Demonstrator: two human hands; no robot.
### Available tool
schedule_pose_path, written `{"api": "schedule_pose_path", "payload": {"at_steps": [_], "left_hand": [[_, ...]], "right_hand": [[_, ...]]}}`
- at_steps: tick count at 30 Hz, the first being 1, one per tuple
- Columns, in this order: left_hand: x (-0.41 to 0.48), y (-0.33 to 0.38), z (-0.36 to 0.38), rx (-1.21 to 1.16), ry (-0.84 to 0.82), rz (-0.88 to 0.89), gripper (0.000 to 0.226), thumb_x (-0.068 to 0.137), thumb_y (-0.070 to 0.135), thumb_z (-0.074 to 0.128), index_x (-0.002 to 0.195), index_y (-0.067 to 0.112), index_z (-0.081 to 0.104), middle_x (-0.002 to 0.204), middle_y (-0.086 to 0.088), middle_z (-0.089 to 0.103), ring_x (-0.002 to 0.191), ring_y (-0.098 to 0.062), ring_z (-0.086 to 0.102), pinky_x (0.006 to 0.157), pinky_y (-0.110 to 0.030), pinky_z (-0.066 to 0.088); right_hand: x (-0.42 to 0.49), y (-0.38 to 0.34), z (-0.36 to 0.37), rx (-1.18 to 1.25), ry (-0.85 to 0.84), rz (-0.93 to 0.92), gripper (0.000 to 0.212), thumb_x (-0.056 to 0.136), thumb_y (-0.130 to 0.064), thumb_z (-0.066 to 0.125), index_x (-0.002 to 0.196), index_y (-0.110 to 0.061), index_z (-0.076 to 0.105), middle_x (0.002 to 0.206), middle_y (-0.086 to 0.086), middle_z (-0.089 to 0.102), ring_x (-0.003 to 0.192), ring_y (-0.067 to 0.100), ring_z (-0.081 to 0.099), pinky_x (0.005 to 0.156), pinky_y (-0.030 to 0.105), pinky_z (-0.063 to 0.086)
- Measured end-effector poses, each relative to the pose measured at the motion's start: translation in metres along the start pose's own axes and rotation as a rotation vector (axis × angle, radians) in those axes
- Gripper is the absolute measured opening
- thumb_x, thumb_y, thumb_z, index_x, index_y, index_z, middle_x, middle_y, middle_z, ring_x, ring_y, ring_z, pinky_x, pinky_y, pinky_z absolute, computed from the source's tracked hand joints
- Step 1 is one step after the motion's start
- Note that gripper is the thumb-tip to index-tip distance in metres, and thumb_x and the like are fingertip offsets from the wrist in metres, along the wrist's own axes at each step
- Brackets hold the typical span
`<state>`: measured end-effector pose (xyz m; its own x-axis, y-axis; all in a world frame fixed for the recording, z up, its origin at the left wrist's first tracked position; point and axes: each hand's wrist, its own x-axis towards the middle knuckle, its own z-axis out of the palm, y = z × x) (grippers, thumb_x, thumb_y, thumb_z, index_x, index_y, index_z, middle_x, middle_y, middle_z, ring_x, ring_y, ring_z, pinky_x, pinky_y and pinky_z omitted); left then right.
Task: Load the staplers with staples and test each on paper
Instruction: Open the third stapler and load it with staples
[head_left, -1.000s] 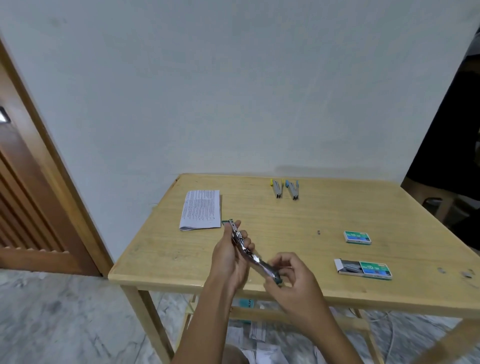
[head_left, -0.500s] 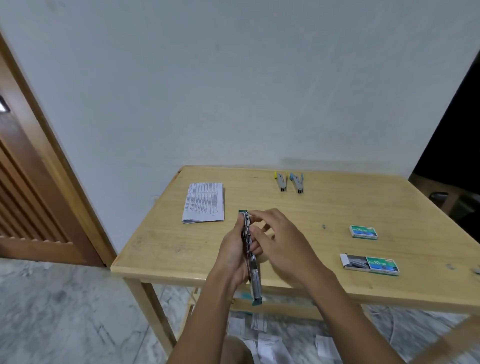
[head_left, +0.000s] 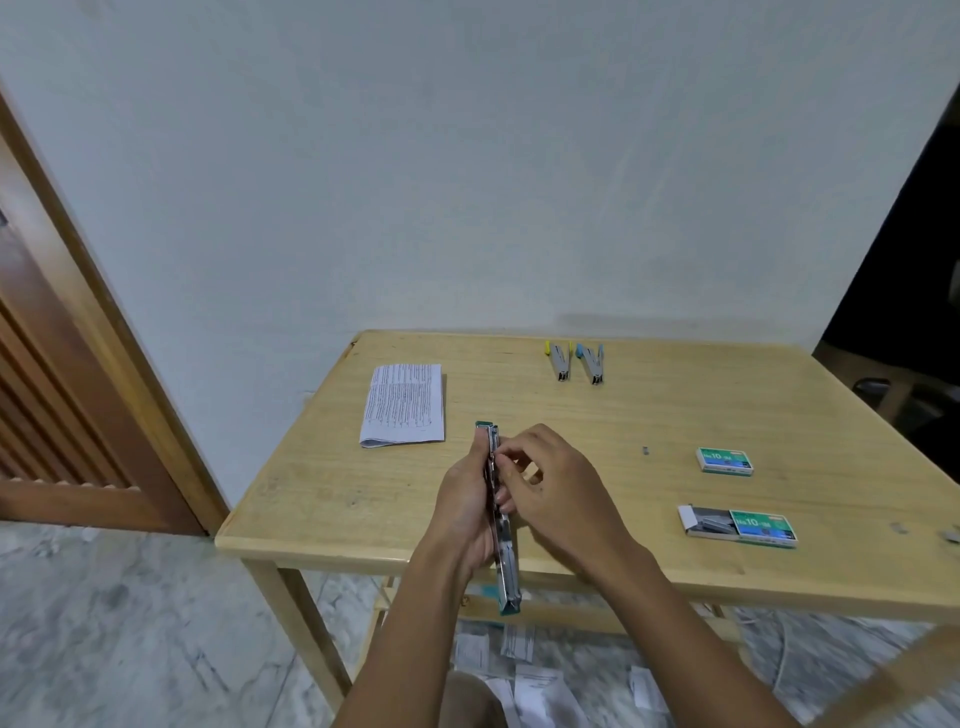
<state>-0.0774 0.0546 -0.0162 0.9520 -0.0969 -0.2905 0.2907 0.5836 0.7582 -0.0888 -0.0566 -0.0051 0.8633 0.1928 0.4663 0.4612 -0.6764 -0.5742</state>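
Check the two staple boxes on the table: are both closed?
No, the nearer box is slid open with staples showing; the farther box is closed.

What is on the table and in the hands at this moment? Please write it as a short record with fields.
Left hand: grips the opened stapler, swung out straight
Right hand: fingertips pinch at the stapler's far half; staples there cannot be seen
Other staplers: yellow stapler, blue stapler, side by side near the far edge of the table
Staple boxes: closed box, open box, both on the right
Paper: folded printed sheet, far left
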Motion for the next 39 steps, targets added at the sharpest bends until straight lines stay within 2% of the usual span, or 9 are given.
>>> {"api": "schedule_pose_path", "payload": {"at_steps": [7,11,14,21,24,26,30,35,39], "left_hand": [[0.001,-0.002,0.000,0.001,-0.062,0.023,0.040,0.098,0.042,0.050,0.084,0.006,0.061,0.063,-0.007,0.034,0.039,-0.010,0.033,0.037,-0.020,0.037],[0.002,-0.003,0.000,0.009,-0.070,0.030,0.038,0.097,0.040,0.052,0.094,0.003,0.059,0.069,-0.012,0.044,0.050,-0.015,0.038,0.045,-0.024,0.049],[0.004,-0.003,-0.002,0.020,-0.061,0.029,0.041,0.093,0.044,0.057,0.100,0.004,0.059,0.071,-0.011,0.054,0.061,-0.021,0.044,0.055,-0.032,0.053],[0.007,-0.001,-0.003,-0.070,-0.049,0.030,0.035,0.095,0.043,0.052,0.098,0.008,0.056,0.058,-0.003,0.048,0.042,-0.012,0.040,0.041,-0.022,0.039],[0.008,-0.003,-0.005,-0.027,-0.057,0.036,0.036,0.096,0.043,0.052,0.100,0.008,0.058,0.057,-0.002,0.045,0.040,-0.011,0.035,0.047,-0.025,0.040],[0.008,-0.004,-0.007,0.022,-0.061,0.026,0.040,0.094,0.048,0.054,0.097,0.009,0.064,0.059,-0.004,0.043,0.044,-0.013,0.037,0.053,-0.029,0.042],[-0.001,-0.005,-0.002,0.160,-0.099,0.016,0.052,0.094,0.053,0.052,0.099,0.004,0.071,0.072,-0.011,0.062,0.059,-0.022,0.060,0.051,-0.030,0.049],[-0.007,-0.005,-0.001,0.152,-0.115,0.041,0.058,0.096,0.052,0.052,0.117,0.000,0.065,0.094,-0.019,0.071,0.082,-0.030,0.070,0.062,-0.035,0.055],[-0.006,-0.005,-0.001,0.139,-0.074,0.015,0.059,0.094,0.052,0.054,0.117,-0.002,0.064,0.093,-0.022,0.068,0.079,-0.031,0.068,0.060,-0.035,0.055]], "right_hand": [[-0.006,0.001,-0.002,0.133,0.027,0.025,0.008,0.094,-0.019,0.060,0.094,-0.017,0.068,0.091,-0.017,0.055,0.071,-0.005,0.063,0.062,0.013,0.052],[-0.007,0.004,-0.002,0.155,0.019,0.049,0.006,0.092,-0.026,0.060,0.089,-0.023,0.064,0.092,-0.016,0.056,0.072,0.005,0.065,0.067,0.032,0.058],[-0.011,0.007,-0.002,0.124,0.070,0.004,0.005,0.088,-0.024,0.063,0.084,-0.021,0.062,0.092,-0.015,0.057,0.083,0.007,0.062,0.071,0.035,0.055],[-0.039,0.003,0.005,0.187,0.112,-0.112,0.010,0.081,-0.021,0.067,0.075,-0.016,0.060,0.081,-0.010,0.061,0.080,0.010,0.061,0.070,0.035,0.051],[-0.043,0.004,0.008,0.306,0.158,-0.002,0.010,0.087,-0.030,0.060,0.082,-0.021,0.063,0.084,-0.012,0.063,0.081,0.011,0.063,0.072,0.036,0.052],[-0.038,0.001,0.008,0.319,0.166,0.092,0.020,0.090,-0.042,0.052,0.101,-0.031,0.065,0.097,-0.018,0.061,0.091,0.007,0.063,0.079,0.031,0.053],[-0.022,-0.007,0.010,0.216,0.058,0.132,0.048,0.093,-0.056,0.043,0.136,-0.038,0.051,0.112,-0.021,0.050,0.102,0.001,0.056,0.086,0.027,0.051],[-0.015,-0.017,0.013,0.337,0.065,0.270,0.043,0.098,-0.049,0.047,0.138,-0.036,0.051,0.113,-0.020,0.046,0.103,0.008,0.056,0.093,0.033,0.050],[-0.016,-0.022,0.014,0.468,0.089,0.317,0.038,0.098,-0.046,0.047,0.134,-0.035,0.055,0.112,-0.026,0.046,0.110,0.009,0.055,0.096,0.037,0.050]]}}
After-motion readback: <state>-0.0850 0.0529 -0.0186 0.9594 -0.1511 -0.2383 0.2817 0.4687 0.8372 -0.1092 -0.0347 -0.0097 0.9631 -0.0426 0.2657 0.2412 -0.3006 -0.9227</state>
